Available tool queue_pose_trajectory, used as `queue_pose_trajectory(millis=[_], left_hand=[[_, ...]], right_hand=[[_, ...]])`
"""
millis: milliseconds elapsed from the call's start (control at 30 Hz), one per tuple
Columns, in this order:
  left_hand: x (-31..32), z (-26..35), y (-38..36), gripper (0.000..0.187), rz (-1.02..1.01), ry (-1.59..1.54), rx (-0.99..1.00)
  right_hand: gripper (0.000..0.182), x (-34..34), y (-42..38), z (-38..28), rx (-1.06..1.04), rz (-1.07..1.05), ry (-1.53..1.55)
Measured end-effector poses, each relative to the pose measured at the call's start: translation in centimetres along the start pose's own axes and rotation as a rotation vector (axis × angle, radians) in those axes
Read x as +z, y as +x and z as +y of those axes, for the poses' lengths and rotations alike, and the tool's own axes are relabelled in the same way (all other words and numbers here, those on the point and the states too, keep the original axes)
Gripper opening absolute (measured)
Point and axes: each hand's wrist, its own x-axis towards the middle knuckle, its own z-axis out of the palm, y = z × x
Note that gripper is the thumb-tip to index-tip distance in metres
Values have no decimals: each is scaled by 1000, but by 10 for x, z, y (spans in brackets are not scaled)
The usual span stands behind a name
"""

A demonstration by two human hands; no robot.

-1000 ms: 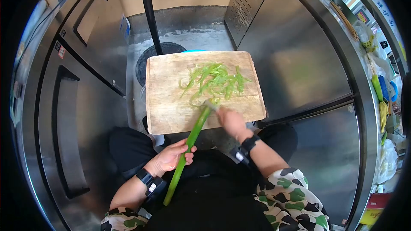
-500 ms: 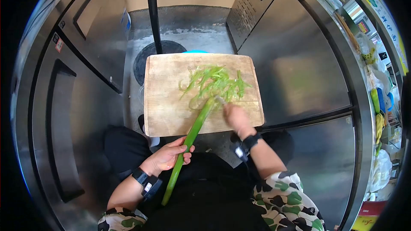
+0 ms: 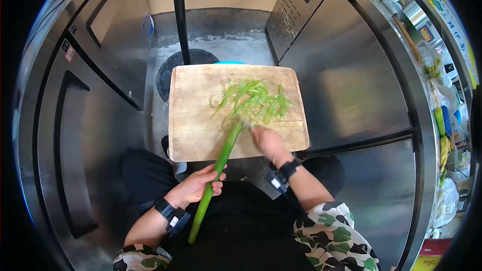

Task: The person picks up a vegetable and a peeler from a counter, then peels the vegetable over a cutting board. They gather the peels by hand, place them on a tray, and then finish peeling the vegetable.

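A long, slim green vegetable (image 3: pixel 221 163) slants from my lap up to the cutting board (image 3: pixel 193 115). My left hand (image 3: pixel 203 183) is closed around its middle. My right hand (image 3: pixel 269 144) is closed on a small peeler (image 3: pixel 246 123), blurred by motion, at the vegetable's upper end. That end looks paler than the rest. Thin light-green peelings (image 3: pixel 253 98) lie in a loose heap on the board just beyond the peeler.
Steel cabinets stand close on the left (image 3: pixel 105 140) and right (image 3: pixel 351 70). Behind the board a black pole (image 3: pixel 181 20) rises by a round dark cover (image 3: pixel 168 70) on the floor. A cluttered shelf with bags (image 3: pixel 447 203) runs along the far right.
My right hand and the peeler have moved left and slightly down. The vegetable's upper end has swung left and lower, while my left hand keeps its hold.
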Motion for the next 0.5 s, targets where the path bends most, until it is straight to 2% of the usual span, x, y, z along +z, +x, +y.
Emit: queue_pose_trajectory(millis=[67, 133, 167, 267, 333, 400, 500], left_hand=[[3, -2, -2, 36, 23, 35, -3], [0, -3, -2, 36, 76, 66, 4], [-2, -4, -2, 36, 64, 41, 3], [0, -2, 0, 36, 41, 2, -21], [-7, -1, 2, 36, -18, -45, -39], [-6, -3, 1, 37, 1, -41, -28], [-2, 1, -5, 37, 25, -46, -18]], right_hand=[[36, -7, 16, 27, 115, 73, -32], [35, -35, 16, 22, 154, 158, -34], [32, -40, 5, 10, 164, 90, 10], [30, -23, -42, -27, -176, -38, -80], [29, -2, -44, -37, -170, -145, -34], [33, 22, -9, -7, -68, -35, -54], [36, 0, 15, -1, 78, 37, -47]])
